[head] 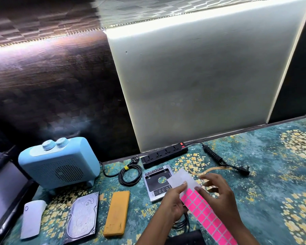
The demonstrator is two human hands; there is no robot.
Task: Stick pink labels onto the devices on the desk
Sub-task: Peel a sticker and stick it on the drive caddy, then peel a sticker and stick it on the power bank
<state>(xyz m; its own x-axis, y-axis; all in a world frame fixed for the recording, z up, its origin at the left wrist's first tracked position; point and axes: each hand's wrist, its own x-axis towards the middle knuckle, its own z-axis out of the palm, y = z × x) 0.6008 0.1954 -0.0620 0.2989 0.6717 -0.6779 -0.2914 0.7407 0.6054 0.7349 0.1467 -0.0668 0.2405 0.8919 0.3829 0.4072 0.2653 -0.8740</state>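
Observation:
A long strip of pink square labels (201,211) on white backing runs from the desk's near edge up to the middle. My left hand (173,202) pinches the strip's left side near the top pink rows. My right hand (217,193) has its fingertips curled at the strip's right edge. Devices lie on the patterned desk: a blue fan heater (58,163), a white power bank (33,218), a bare hard drive (83,218), an orange power bank (117,213), a silver drive caddy (157,183) partly under the strip, and a black power strip (164,153).
A coiled black cable (130,175) with a plug lies beside the heater. The power strip's coiled cord and plug (242,169) trail right. A black cable and dark object (185,234) sit under my wrists. A white panel and dark wall stand behind the desk.

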